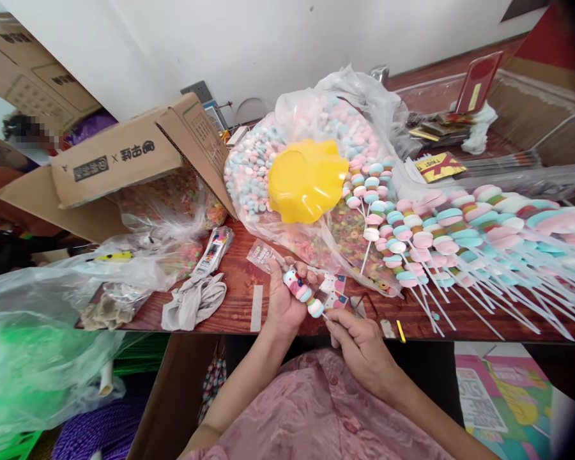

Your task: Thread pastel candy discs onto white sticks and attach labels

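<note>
My left hand (286,308) cradles a marshmallow skewer (306,295), its fingers curled round the upper end. White, pink and blue pieces alternate with small coloured rings along it. A clear printed wrapper (263,255) sticks out beyond my left fingers; whether it covers the candy I cannot tell. Between thumb and fingers, my right hand (361,345) pinches the white stick at the skewer's lower end. Just behind my hands a printed card or wrapper (336,292) lies on the table. Many similar skewers (460,236) are heaped to the right, sticks pointing towards me.
A yellow wavy-edged bowl (306,182) rests on a big bag of marshmallows (249,172). Left are an open cardboard box (119,160), a stack of printed wrappers (215,249) and grey gloves (194,303). A person's head (33,131), blurred, shows at far left.
</note>
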`<state>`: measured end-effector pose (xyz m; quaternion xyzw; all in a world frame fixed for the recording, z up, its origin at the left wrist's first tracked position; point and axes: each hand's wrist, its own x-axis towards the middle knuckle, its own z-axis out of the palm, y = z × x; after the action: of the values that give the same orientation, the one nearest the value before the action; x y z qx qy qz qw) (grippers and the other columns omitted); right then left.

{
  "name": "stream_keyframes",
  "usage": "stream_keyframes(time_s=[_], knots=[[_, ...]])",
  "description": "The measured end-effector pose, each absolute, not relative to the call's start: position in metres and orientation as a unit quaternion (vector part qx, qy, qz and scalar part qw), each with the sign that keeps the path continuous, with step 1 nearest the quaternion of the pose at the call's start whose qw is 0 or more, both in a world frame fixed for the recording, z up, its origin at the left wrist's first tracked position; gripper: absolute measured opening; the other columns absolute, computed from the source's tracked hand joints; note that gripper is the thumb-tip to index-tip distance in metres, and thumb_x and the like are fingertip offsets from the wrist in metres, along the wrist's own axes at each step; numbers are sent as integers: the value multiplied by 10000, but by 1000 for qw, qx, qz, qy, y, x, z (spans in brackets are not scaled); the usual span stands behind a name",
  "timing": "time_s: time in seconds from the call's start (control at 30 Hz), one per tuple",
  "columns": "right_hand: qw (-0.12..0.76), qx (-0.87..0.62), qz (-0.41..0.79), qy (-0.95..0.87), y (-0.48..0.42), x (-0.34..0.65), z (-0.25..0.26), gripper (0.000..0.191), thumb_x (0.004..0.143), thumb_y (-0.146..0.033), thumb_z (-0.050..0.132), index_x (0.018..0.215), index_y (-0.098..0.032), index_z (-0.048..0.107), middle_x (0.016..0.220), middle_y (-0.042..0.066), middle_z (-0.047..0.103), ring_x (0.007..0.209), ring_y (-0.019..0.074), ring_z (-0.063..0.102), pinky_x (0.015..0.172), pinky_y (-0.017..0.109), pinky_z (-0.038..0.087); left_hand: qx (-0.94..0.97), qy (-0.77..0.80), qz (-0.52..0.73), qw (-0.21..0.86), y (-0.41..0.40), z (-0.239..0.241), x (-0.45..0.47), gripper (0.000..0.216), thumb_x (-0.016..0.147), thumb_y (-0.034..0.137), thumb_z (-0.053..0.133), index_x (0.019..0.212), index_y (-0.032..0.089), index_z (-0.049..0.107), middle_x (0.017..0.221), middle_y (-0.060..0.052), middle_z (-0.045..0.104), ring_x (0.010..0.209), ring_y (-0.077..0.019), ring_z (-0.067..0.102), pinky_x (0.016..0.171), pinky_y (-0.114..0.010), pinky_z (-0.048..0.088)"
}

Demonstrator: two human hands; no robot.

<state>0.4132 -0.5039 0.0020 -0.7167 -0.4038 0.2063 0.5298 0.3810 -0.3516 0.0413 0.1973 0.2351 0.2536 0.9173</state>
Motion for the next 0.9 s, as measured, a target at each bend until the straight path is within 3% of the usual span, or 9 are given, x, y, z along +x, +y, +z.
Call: stream_keyframes(time_s=[0.23, 0.37, 0.57, 0.8, 0.9], knots=[[390, -749, -18, -535, -507, 412, -2, 275, 948, -118, 387, 919, -153, 659, 651, 24, 627, 556, 131, 556, 545, 264, 355, 214, 238, 263, 910, -353, 41, 382, 449, 843, 610, 586, 673, 201, 508, 626, 35, 509, 560, -115, 536, 685, -306, 533], [329, -756, -109, -555, -508, 412, -1, 281, 919, -80, 385, 930, -127, 663, 638, 31, 622, 520, 135, 533, 539, 289, 334, 215, 240, 261, 910, -352, 40, 382, 452, 843, 601, 592, 668, 196, 496, 626, 34, 510, 557, -111, 536, 677, -292, 524], [385, -764, -25, -517, -506, 412, -5, 261, 939, -99, 385, 926, -157, 639, 657, 25, 641, 538, 129, 560, 530, 263, 340, 243, 209, 244, 915, -356, 33, 382, 452, 892, 633, 482, 740, 210, 531, 558, 52, 458, 486, -116, 501, 669, -304, 519], [479, -738, 191, -436, -507, 413, 0, 256, 997, -243, 389, 788, -208, 532, 545, -51, 462, 490, 106, 434, 507, 221, 355, 271, 185, 223, 918, -360, 27, 382, 430, 876, 641, 511, 809, 218, 549, 566, 59, 467, 457, -115, 493, 659, -306, 517], [472, -737, 164, -456, -510, 412, 0, 252, 998, -237, 391, 811, -204, 557, 579, -38, 501, 511, 110, 461, 526, 229, 359, 255, 208, 231, 916, -357, 25, 383, 401, 876, 598, 555, 770, 212, 534, 596, 51, 495, 500, -113, 512, 674, -298, 514]])
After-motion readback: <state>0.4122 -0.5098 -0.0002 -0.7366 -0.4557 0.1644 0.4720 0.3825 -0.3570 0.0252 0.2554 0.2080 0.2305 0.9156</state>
